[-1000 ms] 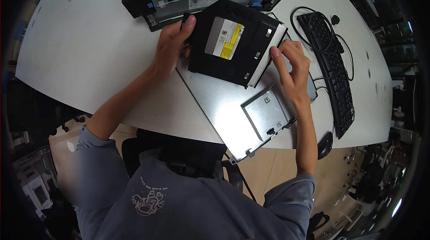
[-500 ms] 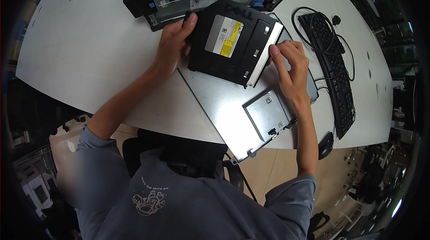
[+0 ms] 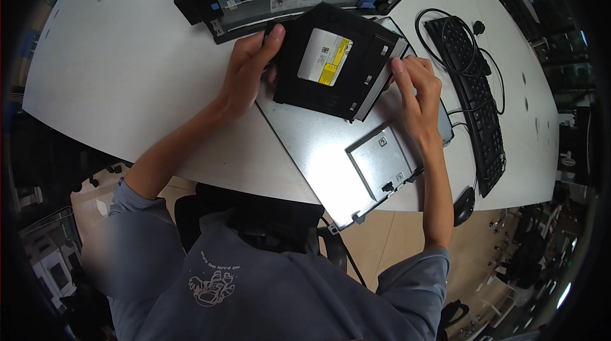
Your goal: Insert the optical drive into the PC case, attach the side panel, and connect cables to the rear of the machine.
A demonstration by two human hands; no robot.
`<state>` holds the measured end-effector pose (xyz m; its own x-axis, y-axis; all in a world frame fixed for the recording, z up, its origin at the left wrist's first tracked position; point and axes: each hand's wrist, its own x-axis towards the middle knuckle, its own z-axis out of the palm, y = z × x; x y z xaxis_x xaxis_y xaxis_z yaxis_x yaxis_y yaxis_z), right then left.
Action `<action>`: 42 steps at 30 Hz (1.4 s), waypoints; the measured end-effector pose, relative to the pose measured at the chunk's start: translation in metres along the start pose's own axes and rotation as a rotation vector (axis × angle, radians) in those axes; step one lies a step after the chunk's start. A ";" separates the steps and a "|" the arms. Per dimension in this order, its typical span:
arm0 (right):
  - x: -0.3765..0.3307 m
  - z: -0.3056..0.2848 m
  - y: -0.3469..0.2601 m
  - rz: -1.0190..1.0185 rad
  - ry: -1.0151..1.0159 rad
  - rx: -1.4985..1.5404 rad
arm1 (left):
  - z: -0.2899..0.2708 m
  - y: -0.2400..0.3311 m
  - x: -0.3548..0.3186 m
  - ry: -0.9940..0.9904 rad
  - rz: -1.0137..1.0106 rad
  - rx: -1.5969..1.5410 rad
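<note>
Between my two hands is a black optical drive (image 3: 299, 94) with a white and yellow label and a pale strip along its right edge. My left hand (image 3: 245, 67) grips its left side, thumb on top and fingers partly hidden beneath. At the right edge my right hand (image 3: 418, 90) pinches the strip, thumb uppermost. The drive is tilted and held above a bare metal side panel (image 3: 305, 144), which lies on the table with its lower corner past the front edge. Just beyond the drive stands an opened computer case (image 3: 254, 18) with cables inside.
A black keyboard (image 3: 477, 112) with a coiled cable on it lies to the right. Near the table's front right edge sits a black mouse (image 3: 464, 206). The white table (image 3: 127, 80) stretches to the left. Chairs and other furniture stand farther off.
The optical drive has shifted slightly to the right and tilted, so its pale strip catches less light. Both hands have moved a little with it, keeping their hold.
</note>
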<state>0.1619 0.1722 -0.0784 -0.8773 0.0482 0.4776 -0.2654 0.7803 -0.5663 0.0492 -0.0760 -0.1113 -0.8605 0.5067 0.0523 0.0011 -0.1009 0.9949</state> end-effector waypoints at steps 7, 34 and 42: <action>0.000 -0.002 0.000 0.115 0.002 0.008 | -0.004 -0.002 -0.008 -0.065 0.250 0.206; 0.000 0.000 -0.004 0.247 0.038 0.142 | -0.004 0.003 -0.005 -0.104 0.159 0.180; 0.000 0.004 0.001 0.110 -0.050 0.076 | 0.000 0.005 -0.001 0.002 0.058 0.131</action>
<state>0.1602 0.1707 -0.0817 -0.9212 0.0981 0.3766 -0.1945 0.7221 -0.6639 0.0504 -0.0768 -0.1063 -0.8580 0.5016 0.1105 0.1176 -0.0174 0.9929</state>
